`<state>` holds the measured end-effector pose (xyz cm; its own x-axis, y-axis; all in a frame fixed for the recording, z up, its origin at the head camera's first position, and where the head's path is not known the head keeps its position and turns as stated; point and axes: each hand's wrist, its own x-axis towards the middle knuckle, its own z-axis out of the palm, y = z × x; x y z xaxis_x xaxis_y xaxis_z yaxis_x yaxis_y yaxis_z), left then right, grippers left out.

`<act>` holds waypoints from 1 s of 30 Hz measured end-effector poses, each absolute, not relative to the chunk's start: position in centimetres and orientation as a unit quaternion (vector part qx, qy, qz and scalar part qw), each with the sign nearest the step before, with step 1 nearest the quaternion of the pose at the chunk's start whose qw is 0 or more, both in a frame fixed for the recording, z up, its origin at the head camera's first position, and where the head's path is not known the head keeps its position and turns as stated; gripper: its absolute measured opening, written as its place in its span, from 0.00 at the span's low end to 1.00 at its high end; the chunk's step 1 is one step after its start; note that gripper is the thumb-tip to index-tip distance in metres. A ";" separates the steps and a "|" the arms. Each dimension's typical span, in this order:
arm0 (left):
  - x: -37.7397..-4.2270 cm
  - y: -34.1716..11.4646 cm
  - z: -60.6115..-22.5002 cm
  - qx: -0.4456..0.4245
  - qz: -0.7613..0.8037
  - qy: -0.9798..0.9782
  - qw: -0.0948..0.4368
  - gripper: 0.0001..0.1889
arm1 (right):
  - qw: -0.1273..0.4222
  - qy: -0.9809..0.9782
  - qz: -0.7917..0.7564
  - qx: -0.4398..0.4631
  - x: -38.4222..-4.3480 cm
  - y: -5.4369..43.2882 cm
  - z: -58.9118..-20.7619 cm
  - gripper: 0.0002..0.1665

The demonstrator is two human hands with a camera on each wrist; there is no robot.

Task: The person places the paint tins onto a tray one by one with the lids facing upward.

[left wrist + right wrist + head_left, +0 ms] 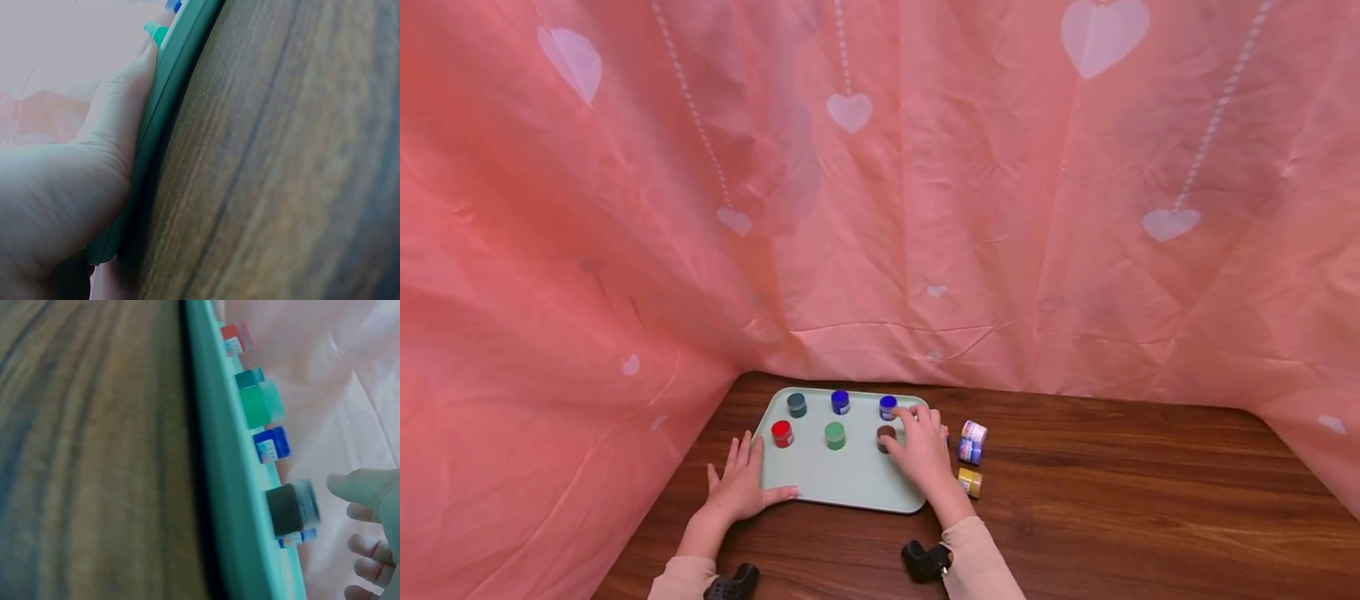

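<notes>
My left hand (739, 490) rests at the near left corner of a pale green tray (857, 487), fingers straight and spread along the left side. Its thumb (119, 103) lies against the near rim in the left wrist view. Over the tray's right side hovers my right hand (922, 450), with nothing in it. Its thumb and loosely bent fingers stand apart from the brown paint jar (292, 509) in the right wrist view. Behind that jar is a blue jar (888, 407). Also on the tray stand a red jar (782, 433), a green jar (835, 435), a dark teal jar (797, 405) and another blue jar (840, 402).
Right of the tray, on the brown wooden table (1120, 492), lie a white-lidded jar (974, 431), a blue jar (970, 452) and a yellow jar (971, 482). Another small jar is mostly hidden behind the right hand. A pink curtain (880, 208) with hearts surrounds the table's back and left.
</notes>
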<state>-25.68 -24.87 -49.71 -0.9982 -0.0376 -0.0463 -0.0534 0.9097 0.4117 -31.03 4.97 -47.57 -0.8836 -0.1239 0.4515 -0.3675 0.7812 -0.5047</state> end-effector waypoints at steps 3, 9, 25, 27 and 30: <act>-25.6 -24.8 -49.6 -0.022 0.213 0.977 0.019 0.68 | 0.215 -0.916 0.311 0.135 -31.1 5.3 -47.0 0.22; -25.6 -24.8 -49.4 -0.023 0.212 0.977 0.022 0.68 | 0.243 -0.901 0.334 0.135 -31.1 6.3 -45.8 0.23; -25.6 -24.9 -49.7 -0.023 0.210 0.977 0.024 0.68 | 0.201 -0.911 0.345 0.106 -31.9 10.0 -45.7 0.21; -25.6 -24.9 -49.7 -0.023 0.210 0.977 0.024 0.68 | 0.197 -0.912 0.344 0.102 -31.9 10.4 -45.7 0.21; -25.6 -24.9 -49.7 -0.023 0.209 0.977 0.023 0.68 | 0.188 -0.915 0.342 0.100 -31.9 10.8 -45.9 0.22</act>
